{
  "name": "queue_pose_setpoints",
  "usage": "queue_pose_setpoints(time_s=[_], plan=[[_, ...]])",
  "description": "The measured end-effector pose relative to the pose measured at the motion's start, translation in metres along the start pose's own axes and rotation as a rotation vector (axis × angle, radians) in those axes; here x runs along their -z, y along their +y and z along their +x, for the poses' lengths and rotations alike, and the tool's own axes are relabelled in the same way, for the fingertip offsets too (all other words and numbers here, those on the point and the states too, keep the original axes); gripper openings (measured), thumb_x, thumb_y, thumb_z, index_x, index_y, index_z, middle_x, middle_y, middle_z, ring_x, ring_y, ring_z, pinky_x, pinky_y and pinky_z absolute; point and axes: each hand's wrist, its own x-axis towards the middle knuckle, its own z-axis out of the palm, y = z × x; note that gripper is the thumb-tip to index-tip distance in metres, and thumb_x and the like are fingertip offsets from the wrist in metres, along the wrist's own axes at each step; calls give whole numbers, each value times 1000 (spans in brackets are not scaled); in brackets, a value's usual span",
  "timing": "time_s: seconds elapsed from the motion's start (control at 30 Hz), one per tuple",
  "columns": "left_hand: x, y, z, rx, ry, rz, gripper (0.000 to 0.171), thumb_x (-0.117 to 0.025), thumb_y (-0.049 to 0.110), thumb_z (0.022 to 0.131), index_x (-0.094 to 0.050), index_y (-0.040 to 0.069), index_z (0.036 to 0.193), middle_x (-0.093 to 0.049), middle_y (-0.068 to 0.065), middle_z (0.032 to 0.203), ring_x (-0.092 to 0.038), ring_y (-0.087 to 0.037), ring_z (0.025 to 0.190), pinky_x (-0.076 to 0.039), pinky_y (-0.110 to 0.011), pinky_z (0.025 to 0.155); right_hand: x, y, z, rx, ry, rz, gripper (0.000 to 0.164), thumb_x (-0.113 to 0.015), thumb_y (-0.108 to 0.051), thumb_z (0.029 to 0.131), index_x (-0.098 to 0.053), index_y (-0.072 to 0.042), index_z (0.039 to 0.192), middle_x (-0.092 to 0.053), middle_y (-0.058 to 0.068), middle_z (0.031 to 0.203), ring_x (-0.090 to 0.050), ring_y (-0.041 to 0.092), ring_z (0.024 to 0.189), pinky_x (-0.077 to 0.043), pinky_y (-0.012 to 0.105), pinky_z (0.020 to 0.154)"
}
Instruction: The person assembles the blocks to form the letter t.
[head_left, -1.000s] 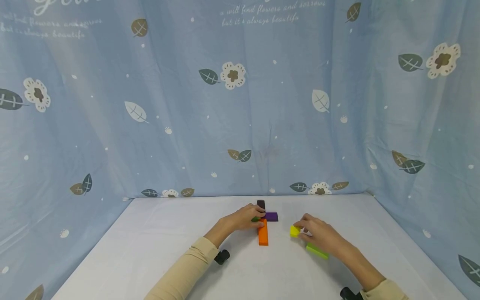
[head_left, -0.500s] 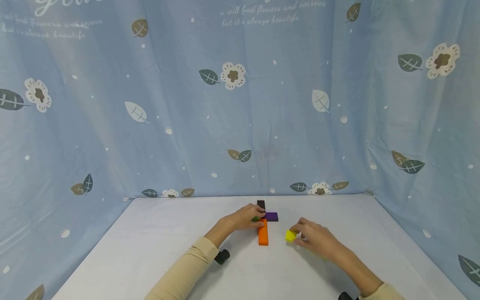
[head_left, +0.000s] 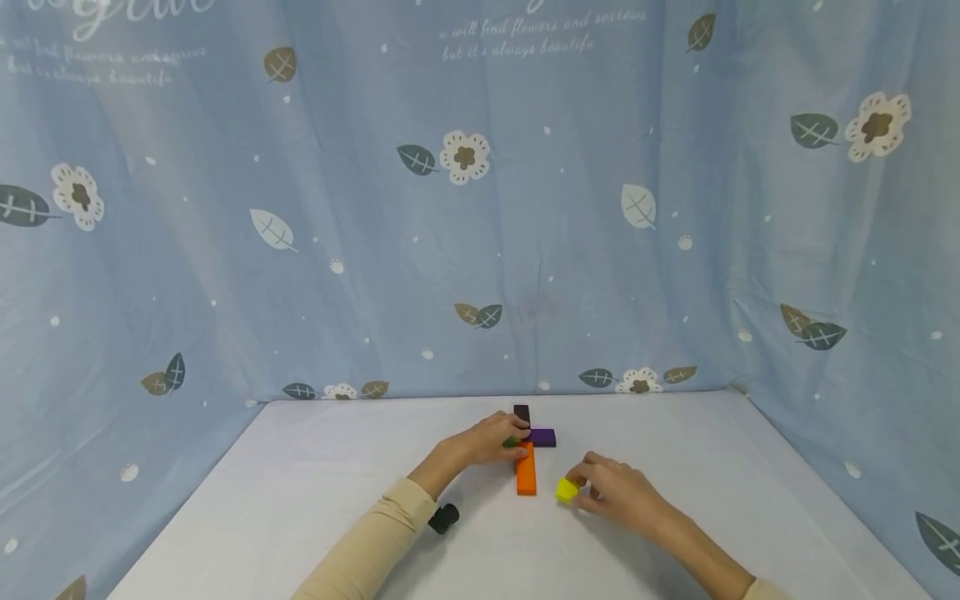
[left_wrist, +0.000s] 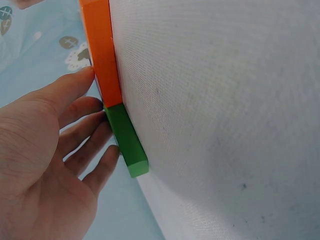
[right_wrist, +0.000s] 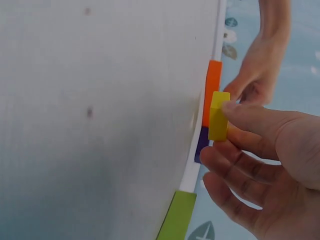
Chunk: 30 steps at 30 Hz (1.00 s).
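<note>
My right hand (head_left: 617, 497) pinches a small yellow block (right_wrist: 219, 116) between thumb and fingers, held to the right of the orange block's near end. My left hand (head_left: 487, 437) rests at a cross-like group of blocks, its thumb on the orange block (head_left: 527, 469) and its other fingertips near the green block (left_wrist: 126, 139). In the head view the hand covers much of the green block. A black block (head_left: 521, 415) lies at the far end of the group, with a purple block (head_left: 543, 437) pointing right.
A light green block (right_wrist: 177, 215) lies apart on the white tabletop (head_left: 300, 500), hidden behind my right hand in the head view. A black camera piece (head_left: 444, 518) sits under my left wrist. A blue patterned curtain (head_left: 360, 208) encloses the table.
My right hand has carried the yellow block left and nearer to me, passing over the light green block. The left hand has stayed at the group. The head view has tilted slightly.
</note>
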Motion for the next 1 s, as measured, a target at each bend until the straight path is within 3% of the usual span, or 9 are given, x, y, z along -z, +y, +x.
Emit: queue_pose_setpoints(time_s=[0.27,1.0], plan=[[-1,0,0,-3,3,14,44,-61,34,97,-62,9,132,-57,-4,141,-53,-20,127,-43,-32,111,-7,-10,1,-40,-16,29,25,-80,-20,80,-74,-10,102,-63,-4,90,-53,7,69,-48,19,60],[-1,-1,0,-18,8,29,45,-60,34,97,-60,9,134,-56,-5,142,-53,-20,127,-43,-33,111,-15,-33,5,-21,-68,83,27,-79,-25,81,-74,-8,101,-63,-5,88,-50,4,68,-44,25,63]])
